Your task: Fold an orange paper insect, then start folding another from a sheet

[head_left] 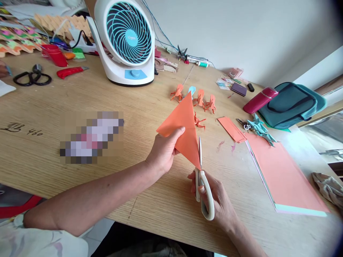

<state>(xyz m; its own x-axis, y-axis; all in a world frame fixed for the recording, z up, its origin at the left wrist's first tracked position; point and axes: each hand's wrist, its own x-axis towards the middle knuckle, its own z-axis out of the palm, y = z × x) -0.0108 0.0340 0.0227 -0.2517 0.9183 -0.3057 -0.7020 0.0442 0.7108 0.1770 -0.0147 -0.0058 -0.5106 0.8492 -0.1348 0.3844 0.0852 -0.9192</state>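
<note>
My left hand (pixel 166 150) pinches a folded triangle of orange paper (pixel 182 123), thumb on top and fingers beneath. The paper is held above the table with one corner pointing away from me and another toward my right hand (pixel 214 196). That hand grips white-handled scissors (pixel 205 200), whose blades point up along the paper's right edge near its lower corner. Whether the blades are cutting into the paper I cannot tell. Just beyond the triangle stand several orange folded paper figures (pixel 199 98) and a blue one (pixel 192 90), partly hidden by the paper.
A white fan (pixel 120 73) stands at the back. Orange sheets (pixel 284 171) lie stacked at right, with teal folded paper (pixel 261 130) and keys (pixel 245 125) above. Behind are a pink bottle (pixel 259 100) and teal bag (pixel 292 103). Black scissors (pixel 33 77) and a red cutter (pixel 70 72) lie left.
</note>
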